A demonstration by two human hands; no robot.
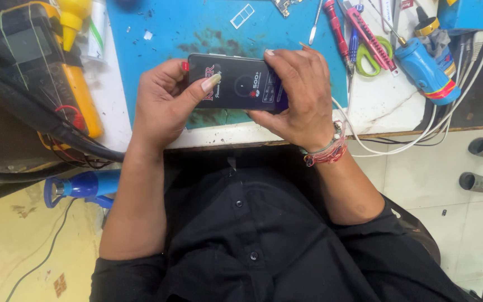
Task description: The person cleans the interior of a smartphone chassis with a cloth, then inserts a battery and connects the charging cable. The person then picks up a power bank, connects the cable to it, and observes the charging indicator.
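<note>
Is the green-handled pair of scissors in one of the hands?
No, the scissors lie on the table among tools, while both hands grip the black box.

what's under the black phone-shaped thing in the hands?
Under the black device: the blue mat, stained, on the white bench. Left hand and right hand cover its ends; anything directly beneath is hidden.

We note a white workbench (384, 106) with a worn wooden front edge, topped by a stained blue mat (197, 28). Below right lies a pale tiled floor (448, 190); lower left, a yellowish surface (6, 251). Lighting is even.
</note>
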